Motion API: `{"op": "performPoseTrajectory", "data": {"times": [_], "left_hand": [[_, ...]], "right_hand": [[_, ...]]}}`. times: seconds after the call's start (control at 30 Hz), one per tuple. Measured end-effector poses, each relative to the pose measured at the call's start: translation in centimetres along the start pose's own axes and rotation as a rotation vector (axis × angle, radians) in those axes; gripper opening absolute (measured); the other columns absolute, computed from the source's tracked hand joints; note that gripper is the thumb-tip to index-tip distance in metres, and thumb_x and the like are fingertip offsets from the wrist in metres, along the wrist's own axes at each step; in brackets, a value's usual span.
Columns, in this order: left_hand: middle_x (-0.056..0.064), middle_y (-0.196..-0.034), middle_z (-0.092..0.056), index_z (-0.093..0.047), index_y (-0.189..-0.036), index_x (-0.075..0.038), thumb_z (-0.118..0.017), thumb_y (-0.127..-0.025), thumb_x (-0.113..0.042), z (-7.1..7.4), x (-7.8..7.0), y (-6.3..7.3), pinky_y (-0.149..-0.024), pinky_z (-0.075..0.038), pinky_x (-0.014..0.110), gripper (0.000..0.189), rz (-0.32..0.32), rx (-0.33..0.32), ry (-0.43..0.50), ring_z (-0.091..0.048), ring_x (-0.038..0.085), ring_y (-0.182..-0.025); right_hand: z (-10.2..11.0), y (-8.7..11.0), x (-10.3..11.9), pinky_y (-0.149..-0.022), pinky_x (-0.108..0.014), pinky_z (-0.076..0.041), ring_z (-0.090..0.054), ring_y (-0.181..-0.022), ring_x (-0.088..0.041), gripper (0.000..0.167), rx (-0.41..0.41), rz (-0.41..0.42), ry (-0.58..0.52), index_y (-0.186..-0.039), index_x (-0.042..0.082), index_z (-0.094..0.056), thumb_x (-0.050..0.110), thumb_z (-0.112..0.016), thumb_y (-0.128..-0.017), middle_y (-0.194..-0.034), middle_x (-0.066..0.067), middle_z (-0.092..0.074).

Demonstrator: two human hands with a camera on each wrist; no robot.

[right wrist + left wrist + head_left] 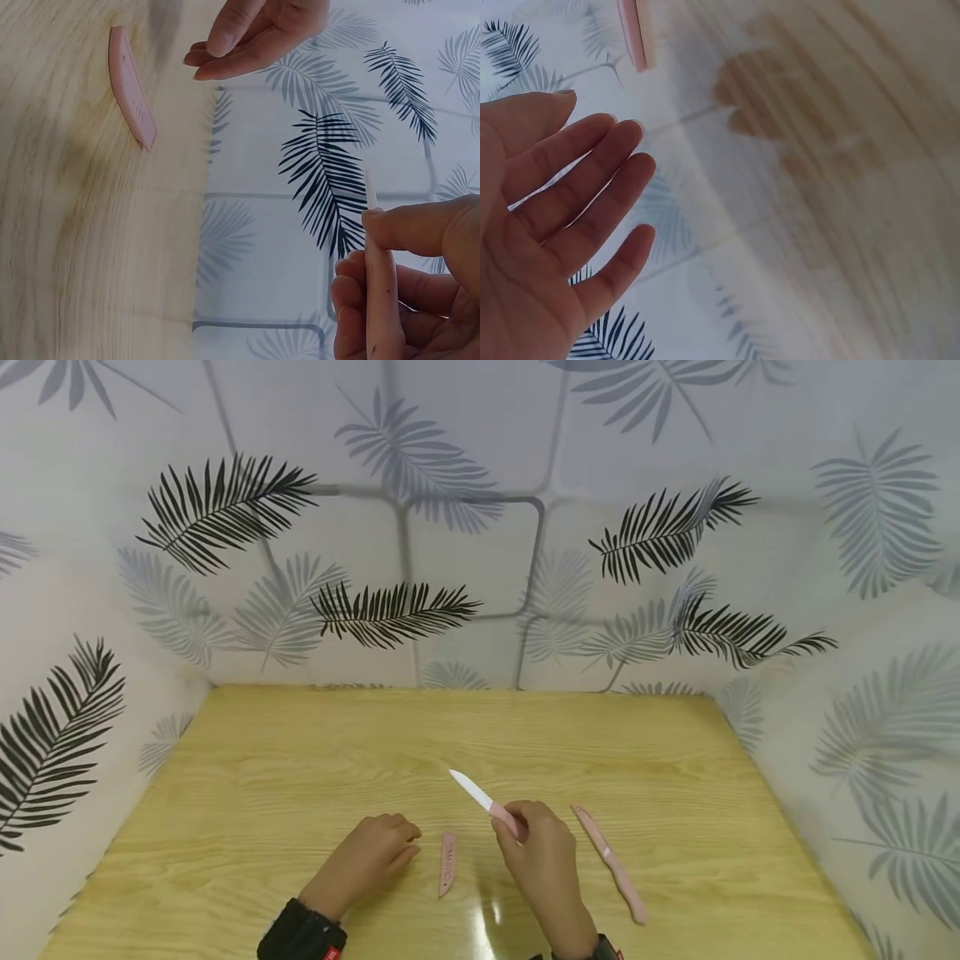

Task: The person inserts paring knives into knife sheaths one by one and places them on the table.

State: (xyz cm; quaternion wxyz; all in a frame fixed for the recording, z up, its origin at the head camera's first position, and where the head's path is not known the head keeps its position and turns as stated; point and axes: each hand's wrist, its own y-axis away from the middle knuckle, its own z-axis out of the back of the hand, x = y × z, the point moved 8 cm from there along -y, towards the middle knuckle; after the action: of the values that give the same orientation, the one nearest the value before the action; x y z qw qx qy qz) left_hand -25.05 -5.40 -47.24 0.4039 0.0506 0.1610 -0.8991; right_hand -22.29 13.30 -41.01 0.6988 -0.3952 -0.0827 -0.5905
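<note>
My right hand (542, 853) grips the pink handle of a small knife (474, 791), its white blade bare and pointing up and to the left above the table. In the right wrist view the knife's handle (381, 300) lies between thumb and curled fingers, blade seen nearly edge-on. A pink knife sheath (447, 865) with lettering rests on the table between the hands. Just left of it is my left hand (371, 860), holding nothing. Its fingers (592, 187) are spread loosely in the left wrist view, apart from the sheath (631, 34).
A second pink knife (611, 864), its blade covered by a pink sheath, lies on the wooden table (300, 735) to the right of my right hand. Behind and beside the table hangs a white leaf-patterned covering (472, 568).
</note>
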Motion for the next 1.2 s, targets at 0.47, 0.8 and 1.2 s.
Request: {"op": "performPoseTrajectory", "data": {"times": [0.47,0.8,1.2], "left_hand": [[0.009,-0.093,-0.063,-0.067,-0.099,0.002,-0.074,-0.082,-0.042,-0.7,-0.9,-2.3,-0.066,-0.053,0.032,0.047,0.186,0.072,0.067,-0.061,0.021,-0.080],[0.014,-0.089,-0.059,-0.064,-0.097,0.007,-0.073,-0.080,-0.051,-1.8,-1.5,-3.4,-0.062,-0.052,0.036,0.060,0.250,0.126,0.070,-0.058,0.023,-0.076],[0.013,-0.079,-0.057,-0.062,-0.078,0.003,-0.081,-0.072,-0.046,-2.4,-1.8,-3.2,-0.055,-0.049,0.036,0.053,0.324,0.153,0.092,-0.054,0.021,-0.068]], "right_hand": [[0.7,0.2,-0.5,-0.058,-0.021,-0.053,-0.063,-0.066,-0.014,0.016,0.001,-0.046,-0.027,-0.090,-0.001,-0.070,0.011,-0.077,-0.081,-0.078,-0.008,-0.067],[1.7,0.1,-0.9,-0.057,-0.019,-0.052,-0.063,-0.066,-0.014,0.016,-0.019,-0.056,-0.040,-0.090,-0.002,-0.070,0.010,-0.076,-0.082,-0.079,-0.008,-0.067],[2.3,0.3,-1.2,-0.058,-0.018,-0.053,-0.066,-0.066,-0.016,0.017,-0.016,-0.069,-0.069,-0.091,-0.006,-0.069,0.006,-0.076,-0.082,-0.082,-0.013,-0.069]]}}
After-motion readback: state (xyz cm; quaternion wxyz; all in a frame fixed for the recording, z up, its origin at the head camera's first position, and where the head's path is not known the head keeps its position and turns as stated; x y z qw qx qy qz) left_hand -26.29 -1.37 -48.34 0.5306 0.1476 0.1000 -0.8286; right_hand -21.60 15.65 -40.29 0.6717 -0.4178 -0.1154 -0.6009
